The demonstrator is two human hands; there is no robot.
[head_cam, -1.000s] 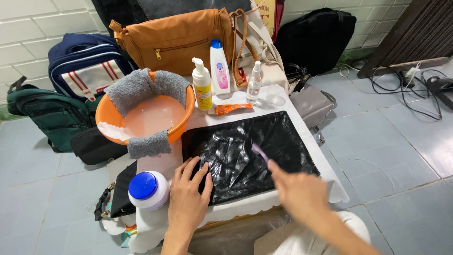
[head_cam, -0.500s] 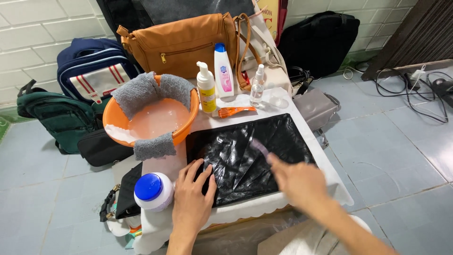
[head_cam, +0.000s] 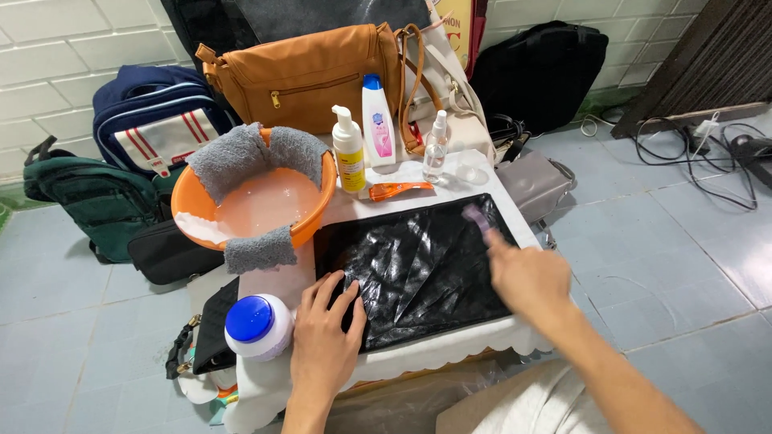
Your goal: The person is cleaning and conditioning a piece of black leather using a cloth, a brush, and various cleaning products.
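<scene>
You are scrubbing the wet black bag [head_cam: 418, 269], which is lying flat on the white-covered surface [head_cam: 450, 347] just beside the orange basin [head_cam: 322, 197], and judging by the brush's place at the far right corner, the next stroke is calling for steady pressure while the bag is kept from sliding. Your left hand [head_cam: 326, 341] is pressing down open and flat, fingers spread on the bag's near left edge. Your right hand [head_cam: 527, 277] is closing around a small purple brush [head_cam: 474, 215], bristles touching the bag.
</scene>
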